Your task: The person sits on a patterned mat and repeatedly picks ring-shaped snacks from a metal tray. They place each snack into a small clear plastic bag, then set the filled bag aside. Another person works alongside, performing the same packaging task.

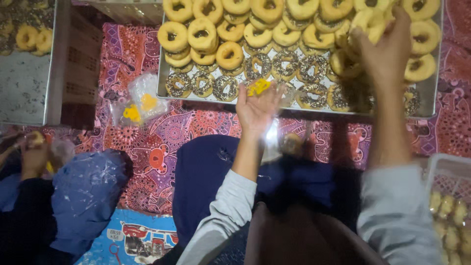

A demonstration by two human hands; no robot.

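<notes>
My left hand [256, 110] is raised palm up in front of the metal tray [162, 83], with its fingers [267, 95] pinched together on a small yellow piece [258, 87] at the tips. A clear plastic wrapper [271, 140] hangs just below that hand, against my dark blue lap. My right hand [385, 54] reaches further, over the right part of the tray, and its fingers [400, 24] are closed around a plain doughnut [370, 22] from the back rows; the hand is blurred, so I cannot tell how firmly it grips.

The tray lies on a red patterned cloth [147, 142] spread on the floor. It is packed with plain doughnuts [203, 34] stacked along the far side and chocolate-sprinkled doughnuts [225, 88] along the near edge. Left of the tray, on the cloth, lie a few clear bags with yellow pieces [140, 105] inside. Beyond them stands a second metal tray [29, 83] with a few doughnuts in its far corner.

At my right, a white basket [444, 169] holds wrapped doughnuts. At the left edge, another person's hand [33, 157] holds something small and yellow beside a blue plastic sheet [88, 191].
</notes>
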